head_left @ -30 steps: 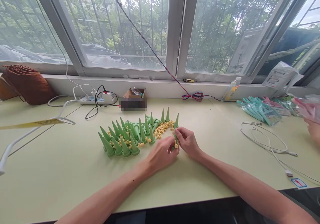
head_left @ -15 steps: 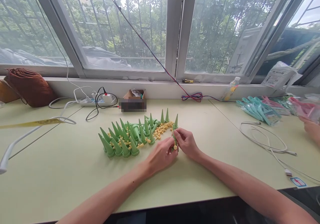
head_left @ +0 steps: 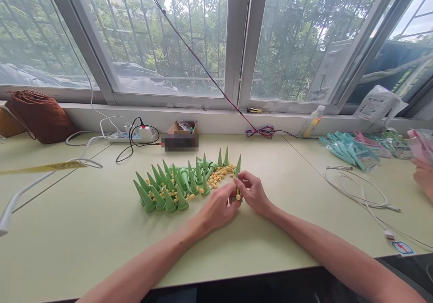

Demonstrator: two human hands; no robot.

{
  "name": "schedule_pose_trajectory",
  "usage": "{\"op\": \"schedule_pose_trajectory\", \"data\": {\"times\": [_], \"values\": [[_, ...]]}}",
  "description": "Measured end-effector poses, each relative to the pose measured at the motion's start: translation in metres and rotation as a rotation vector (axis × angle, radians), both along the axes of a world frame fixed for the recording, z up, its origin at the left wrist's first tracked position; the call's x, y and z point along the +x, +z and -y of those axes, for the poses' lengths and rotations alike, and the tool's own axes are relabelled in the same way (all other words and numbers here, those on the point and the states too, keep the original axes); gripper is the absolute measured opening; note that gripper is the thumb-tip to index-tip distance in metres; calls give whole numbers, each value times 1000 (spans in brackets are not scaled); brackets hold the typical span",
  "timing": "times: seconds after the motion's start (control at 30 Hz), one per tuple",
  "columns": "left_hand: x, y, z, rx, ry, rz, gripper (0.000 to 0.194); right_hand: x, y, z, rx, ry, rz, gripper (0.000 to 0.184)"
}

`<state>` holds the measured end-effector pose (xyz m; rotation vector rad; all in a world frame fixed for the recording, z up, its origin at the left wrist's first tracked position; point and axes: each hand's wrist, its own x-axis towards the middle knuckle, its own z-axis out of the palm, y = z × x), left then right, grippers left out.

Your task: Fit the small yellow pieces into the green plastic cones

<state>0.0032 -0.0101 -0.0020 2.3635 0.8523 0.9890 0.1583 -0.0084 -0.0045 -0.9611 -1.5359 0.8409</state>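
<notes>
Closely around a tapering green cone (head_left: 238, 163) with round-headed yellow peg (head_left: 238, 197), left hand (head_left: 217, 207) and right hand (head_left: 255, 192), fingers (head_left: 244, 176) pinched.

Left hand (head_left: 219, 207) grips, right hand (head_left: 254, 193) seemingly pinches close beside

Pale green tabletop (head_left: 257, 258), seams visible.
Clock centred on tabletop: green plastic spikes (head_left: 182, 201), mostly upright, at 9–11, yellow pegs (head_left: 219, 173) among and beside them; brown drawstring bag (head_left: 42, 118), power strip (head_left: 135, 137) at 10; drink bottle (head_left: 311, 123) at 1; teal packets (head_left: 352, 151) at 2; loosely coiled white USB cable (head_left: 367, 202) at 3.
</notes>
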Motion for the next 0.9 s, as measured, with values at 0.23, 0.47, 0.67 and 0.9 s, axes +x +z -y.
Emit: {"op": "schedule_pose_trajectory", "data": {"times": [0.23, 0.47, 0.67, 0.9], "values": [[-3, -2, -5, -35, 69, -4, 13, 4, 3, -5, 135, -230, 78, 29], [-5, 0, -5, 24, 150, 24, 9, 11, 0, -15, 182, -376, 167, 31], [-5, 0, -5, 35, 106, -51, 18, 12, -1, -18, 170, -370, 252, 27], [-4, 2, -3, 91, 187, -21, 12, 12, -1, -17, 141, -366, 256, 23]]}}
